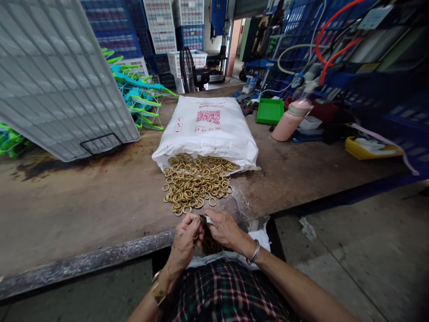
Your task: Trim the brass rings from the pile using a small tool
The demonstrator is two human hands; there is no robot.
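Observation:
Many gold-coloured rings (pixel 197 183) spill from the mouth of a white sack (pixel 208 123) with red print onto the table. Just off the table's front edge, my left hand (pixel 188 235) is closed on a gold ring (pixel 195 236). My right hand (pixel 223 227) is wrapped round a small tool (pixel 208 220) with a dark tip and pale handle, which meets my left fingertips. Below the hands, more rings (pixel 210 245) lie in shadow over a white bag (pixel 261 237) at my lap.
A grey ribbed crate (pixel 67 80) stands tilted at the left, beside green and blue plastic pieces (pixel 140 96). At the right are a green tray (pixel 270 111), a pink bottle (pixel 290 123) and a yellow tray (pixel 372 148). A fan (pixel 187 69) stands behind the table.

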